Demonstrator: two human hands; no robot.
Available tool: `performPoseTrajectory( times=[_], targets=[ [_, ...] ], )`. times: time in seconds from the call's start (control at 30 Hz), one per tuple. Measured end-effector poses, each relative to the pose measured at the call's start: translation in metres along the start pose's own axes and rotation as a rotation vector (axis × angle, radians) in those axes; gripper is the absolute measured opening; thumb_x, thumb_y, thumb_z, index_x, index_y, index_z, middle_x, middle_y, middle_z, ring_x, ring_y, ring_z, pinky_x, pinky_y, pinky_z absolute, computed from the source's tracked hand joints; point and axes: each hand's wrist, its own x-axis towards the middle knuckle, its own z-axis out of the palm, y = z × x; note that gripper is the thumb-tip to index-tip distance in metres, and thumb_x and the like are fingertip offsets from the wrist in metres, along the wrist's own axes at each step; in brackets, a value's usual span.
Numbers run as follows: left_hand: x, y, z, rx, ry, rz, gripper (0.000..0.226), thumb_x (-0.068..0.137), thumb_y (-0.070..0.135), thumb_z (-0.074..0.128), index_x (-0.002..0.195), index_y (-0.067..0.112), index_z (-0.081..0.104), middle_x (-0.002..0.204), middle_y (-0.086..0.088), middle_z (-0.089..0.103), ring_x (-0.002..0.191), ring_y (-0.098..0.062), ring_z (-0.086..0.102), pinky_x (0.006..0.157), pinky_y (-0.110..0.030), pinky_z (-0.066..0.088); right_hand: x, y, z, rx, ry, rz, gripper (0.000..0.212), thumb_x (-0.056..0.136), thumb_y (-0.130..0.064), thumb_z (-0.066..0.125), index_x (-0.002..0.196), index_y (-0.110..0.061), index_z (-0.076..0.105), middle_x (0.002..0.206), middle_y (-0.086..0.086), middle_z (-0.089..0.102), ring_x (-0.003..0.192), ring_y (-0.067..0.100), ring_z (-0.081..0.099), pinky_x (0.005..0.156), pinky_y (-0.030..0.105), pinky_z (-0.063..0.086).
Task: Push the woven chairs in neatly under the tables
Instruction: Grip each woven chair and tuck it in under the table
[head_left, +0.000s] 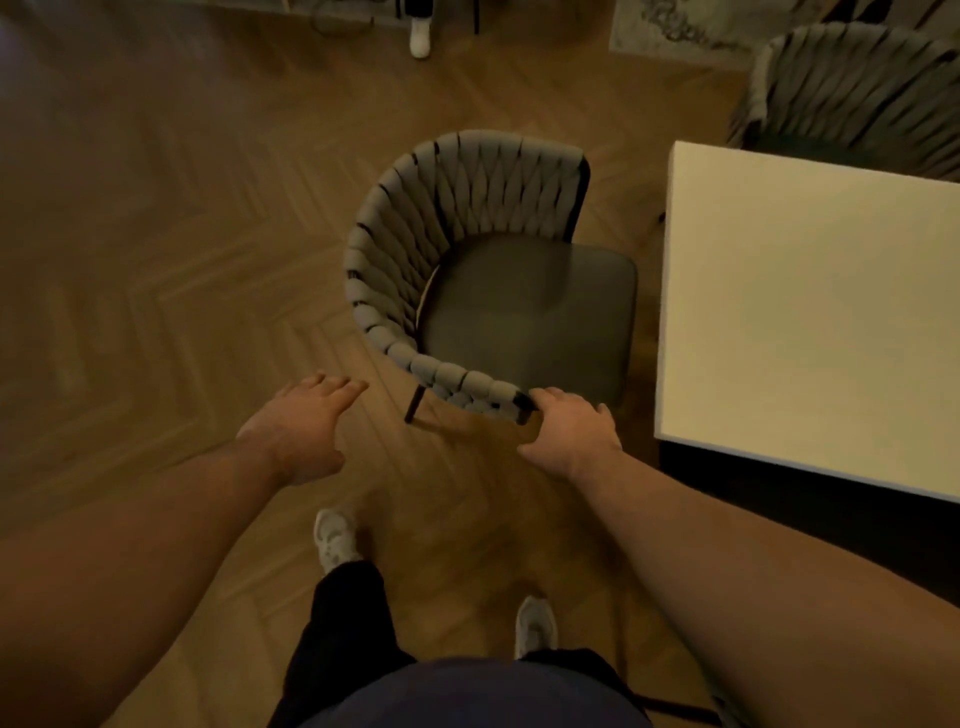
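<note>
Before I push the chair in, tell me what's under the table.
Only shadow shows below the table; its top hides the rest. The chair stands beside it, not under.

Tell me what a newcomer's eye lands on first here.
The grey woven chair in the middle, seat turned toward the white table on the right and not yet under it. The right hand holds the near end of its back, while the left hand, fingers straight, reaches beside it without touching.

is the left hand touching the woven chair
Apart. The head view shows bare floor between the left hand, fingers outstretched, and the woven chair.
</note>
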Motion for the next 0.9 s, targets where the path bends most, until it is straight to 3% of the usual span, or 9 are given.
performPoseTrajectory(
  times=[0.2, 0.37, 0.6, 0.7, 0.9],
  targets=[
    [0.120, -0.084, -0.077, 0.153, -0.010, 0.187, 0.108, 0.090, 0.036, 0.074, 0.170, 0.030, 0.004, 0.178, 0.000, 0.011, 0.163, -0.027, 0.012, 0.130, -0.041, 0.021, 0.083, -0.067, -0.023, 0.143, 0.024, 0.201, 0.089, 0.096, -0.047, 0.073, 0.170, -0.031, 0.027, 0.175, -0.001, 0.030, 0.161, 0.026, 0.026, 0.131, 0.062, 0.012],
    [0.214, -0.125, -0.139, 0.421, -0.035, 0.358, 0.105, 0.092, 0.032, 0.071, 0.170, 0.029, 0.002, 0.178, -0.001, 0.007, 0.163, -0.027, 0.008, 0.131, -0.043, 0.018, 0.125, -0.111, -0.026, 0.275, 0.043, 0.331, 0.088, 0.095, -0.044, 0.071, 0.170, -0.027, 0.027, 0.173, -0.001, 0.032, 0.159, 0.026, 0.029, 0.130, 0.060, 0.015],
    [0.328, -0.104, -0.203, 0.553, -0.071, 0.561, 0.102, 0.094, 0.028, 0.070, 0.170, 0.030, 0.002, 0.178, 0.002, 0.005, 0.164, -0.026, 0.001, 0.132, -0.044, 0.014, 0.184, -0.101, -0.023, 0.392, 0.000, 0.418, 0.098, 0.090, -0.059, 0.070, 0.170, -0.029, 0.023, 0.175, -0.003, 0.028, 0.159, 0.025, 0.027, 0.130, 0.062, 0.014],
    [0.372, -0.096, -0.222, 0.578, -0.072, 0.642, 0.098, 0.095, 0.025, 0.065, 0.170, 0.031, 0.002, 0.178, 0.002, 0.004, 0.164, -0.025, -0.003, 0.133, -0.045, 0.010, 0.207, -0.081, -0.036, 0.413, -0.008, 0.553, 0.099, 0.090, -0.060, 0.071, 0.171, -0.029, 0.023, 0.176, -0.002, 0.028, 0.159, 0.026, 0.029, 0.129, 0.059, 0.019],
    [0.462, -0.095, -0.249, 0.743, -0.128, 0.827, 0.094, 0.101, 0.054, 0.060, 0.170, 0.033, -0.001, 0.178, 0.004, 0.004, 0.164, -0.026, -0.004, 0.133, -0.044, 0.005, 0.229, -0.097, -0.053, 0.520, 0.097, 0.684, 0.097, 0.092, -0.060, 0.070, 0.171, -0.027, 0.023, 0.175, -0.001, 0.029, 0.160, 0.025, 0.028, 0.129, 0.060, 0.020]
  ],
)
